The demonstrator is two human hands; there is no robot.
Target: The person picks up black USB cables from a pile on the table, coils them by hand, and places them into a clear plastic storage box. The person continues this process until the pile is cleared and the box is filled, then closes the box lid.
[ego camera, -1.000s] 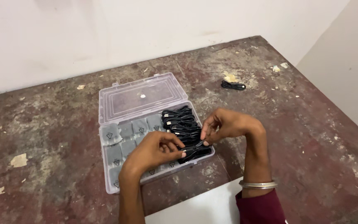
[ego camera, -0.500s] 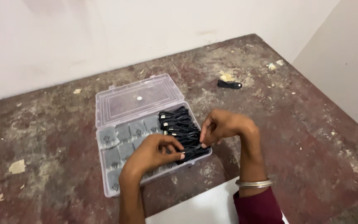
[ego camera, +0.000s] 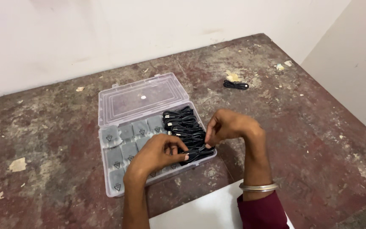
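I see two bare forearms and hands. My right hand (ego camera: 229,127) wears a plain silver metal bangle (ego camera: 258,186) at the wrist, above a dark maroon sleeve cuff (ego camera: 262,212). My left hand (ego camera: 157,153) and forearm wear nothing.

Left hand (ego camera: 159,153), right hand (ego camera: 229,127) pinching.

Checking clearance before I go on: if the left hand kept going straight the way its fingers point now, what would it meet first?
The left hand points right, toward the right hand. First in that line is the bundle of coiled black cables in the clear plastic compartment box, which its fingertips already seem to touch; depth is hard to judge.
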